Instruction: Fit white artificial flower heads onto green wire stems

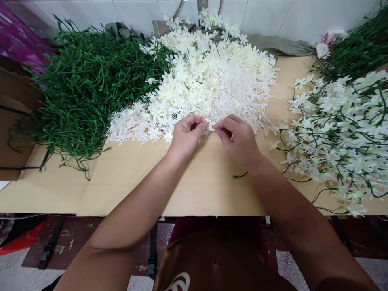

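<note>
A small white artificial flower point(210, 126) is held up between my two hands, just over the near edge of the white pile. My left hand point(187, 133) pinches its left side between thumb and forefinger. The fingertips of my right hand point(238, 137) close on its right edge; any smaller part in them is too tiny to make out. Right behind my hands lies a heap of loose white flower heads point(194, 76), mixed with thin white spiky pieces point(239, 95). One short green stem point(240, 175) lies on the cardboard below my right hand.
Green plastic stems point(91, 81) are heaped at the left, beside a cardboard box point(15, 125). On the right is a pile of white flowers on green stems point(333, 133), with more green stems point(360, 48) behind. Cardboard point(130, 182) covers the table; a tiled wall point(266, 16) stands behind.
</note>
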The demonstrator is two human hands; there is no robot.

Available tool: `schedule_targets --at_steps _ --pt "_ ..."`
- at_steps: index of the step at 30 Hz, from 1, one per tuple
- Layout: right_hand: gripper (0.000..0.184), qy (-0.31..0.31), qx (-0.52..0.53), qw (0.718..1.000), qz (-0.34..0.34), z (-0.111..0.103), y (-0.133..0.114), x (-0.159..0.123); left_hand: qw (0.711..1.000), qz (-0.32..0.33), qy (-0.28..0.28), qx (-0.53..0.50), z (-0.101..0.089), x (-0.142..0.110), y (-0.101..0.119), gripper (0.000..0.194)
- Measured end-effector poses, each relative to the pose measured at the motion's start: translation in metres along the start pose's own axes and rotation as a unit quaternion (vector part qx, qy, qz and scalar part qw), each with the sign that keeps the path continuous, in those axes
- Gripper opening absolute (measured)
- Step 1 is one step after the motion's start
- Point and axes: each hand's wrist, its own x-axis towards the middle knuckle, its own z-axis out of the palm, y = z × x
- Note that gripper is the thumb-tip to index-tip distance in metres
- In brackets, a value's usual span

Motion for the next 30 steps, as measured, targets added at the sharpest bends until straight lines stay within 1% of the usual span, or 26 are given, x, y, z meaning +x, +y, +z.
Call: schedule_targets --at_steps 2,4,6,9,12,14,16,20,22,25,27,30 --pt "0.009 0.000 0.029 0.999 0.027 0.000 -0.001 0.000 1.000 0.000 -0.001 0.001 -0.001 0.001 -0.001 0.014" --pt "0.005 0.010 0.088 0.993 0.077 0.000 -0.003 0.002 0.999 0.025 0.007 0.019 -0.001 0.001 -0.004 0.011" --pt "0.002 0.021 0.161 0.976 0.143 0.000 -0.005 0.003 0.996 0.065 0.013 0.053 -0.001 0.001 -0.007 0.009" --pt "0.008 0.025 0.232 0.945 0.231 0.001 -0.008 0.007 0.982 0.138 0.013 0.126 0.000 -0.001 -0.011 0.006" --pt "0.008 0.026 0.231 0.933 0.274 0.002 -0.012 0.008 0.962 0.190 0.012 0.194 0.001 -0.003 -0.014 0.002" --pt "0.006 0.024 0.215 0.936 0.279 0.002 -0.014 0.007 0.954 0.203 0.015 0.219 0.002 -0.005 -0.015 0.002" --pt "0.006 0.019 0.200 0.940 0.278 0.002 -0.015 0.006 0.953 0.204 0.018 0.224 0.003 -0.006 -0.015 0.003" --pt "0.007 0.012 0.183 0.944 0.274 0.001 -0.016 0.004 0.966 0.175 0.016 0.191 0.004 -0.008 -0.013 0.005" --pt "0.006 0.014 0.167 0.947 0.274 0.002 -0.014 0.003 0.979 0.140 0.005 0.151 0.006 -0.009 -0.011 0.005" --pt "0.004 0.019 0.162 0.948 0.274 0.002 -0.010 0.004 0.996 0.066 -0.017 0.053 0.008 -0.010 -0.007 0.009" --pt "0.006 0.016 0.201 0.940 0.275 0.001 -0.007 0.005 0.999 0.016 -0.026 -0.017 0.008 -0.009 -0.005 0.014" --pt "0.014 -0.007 0.281 0.916 0.287 -0.003 -0.006 0.008 0.993 -0.057 -0.042 -0.095 0.005 -0.008 -0.001 0.020"
